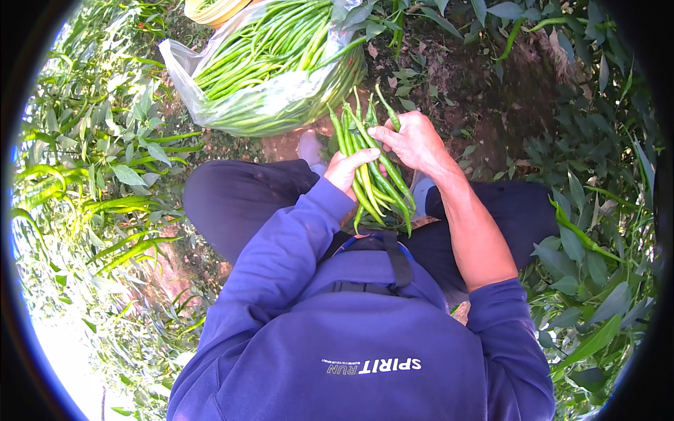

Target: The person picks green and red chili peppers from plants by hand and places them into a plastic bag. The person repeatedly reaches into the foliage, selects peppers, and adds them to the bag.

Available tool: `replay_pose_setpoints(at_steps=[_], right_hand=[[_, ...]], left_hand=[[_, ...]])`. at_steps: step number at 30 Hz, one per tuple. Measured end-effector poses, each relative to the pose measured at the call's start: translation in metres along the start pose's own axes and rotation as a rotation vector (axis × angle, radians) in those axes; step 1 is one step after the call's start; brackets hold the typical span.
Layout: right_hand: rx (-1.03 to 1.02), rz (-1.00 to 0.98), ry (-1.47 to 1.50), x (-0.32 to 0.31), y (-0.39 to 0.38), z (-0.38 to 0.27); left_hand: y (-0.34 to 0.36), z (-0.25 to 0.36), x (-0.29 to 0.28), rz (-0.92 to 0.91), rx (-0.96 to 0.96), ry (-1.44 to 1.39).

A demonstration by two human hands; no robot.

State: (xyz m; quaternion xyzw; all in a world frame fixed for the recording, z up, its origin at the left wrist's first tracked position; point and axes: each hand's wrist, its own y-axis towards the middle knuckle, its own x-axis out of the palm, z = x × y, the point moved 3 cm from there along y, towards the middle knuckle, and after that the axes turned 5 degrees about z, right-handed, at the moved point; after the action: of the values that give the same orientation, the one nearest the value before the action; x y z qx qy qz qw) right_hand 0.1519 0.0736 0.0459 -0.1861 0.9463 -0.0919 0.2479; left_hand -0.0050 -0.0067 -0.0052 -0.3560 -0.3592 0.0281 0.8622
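A bunch of long green chili peppers (373, 184) is gripped in my left hand (345, 168), the thumb lying across them. Their tips stick out on both sides of the fist, above and below. My right hand (413, 142) is closed at the upper right of the bunch. One more green pepper (387, 107) pokes up from its fingers, and the thumb points toward the bunch. Just beyond my hands sits a clear plastic bag (246, 116), its mouth open and heaped with many similar green peppers (277, 49).
Leafy pepper plants crowd both sides, with green peppers hanging at the left (126, 203) and right (586, 235). A yellow round container (214, 12) stands behind the bag. Bare brown soil (491, 98) lies ahead. My bent legs (235, 203) spread beneath my arms.
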Motion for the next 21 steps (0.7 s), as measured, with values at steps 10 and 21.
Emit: replay_pose_setpoints(at_steps=[10, 21], right_hand=[[0.045, 0.153, 0.580, -0.002, 0.003, -0.011], [0.152, -0.018, 0.374, -0.023, -0.004, -0.010]], left_hand=[[0.003, -0.007, 0.002, 0.025, 0.040, 0.071], [0.000, -0.008, 0.006, -0.039, 0.025, 0.024]])
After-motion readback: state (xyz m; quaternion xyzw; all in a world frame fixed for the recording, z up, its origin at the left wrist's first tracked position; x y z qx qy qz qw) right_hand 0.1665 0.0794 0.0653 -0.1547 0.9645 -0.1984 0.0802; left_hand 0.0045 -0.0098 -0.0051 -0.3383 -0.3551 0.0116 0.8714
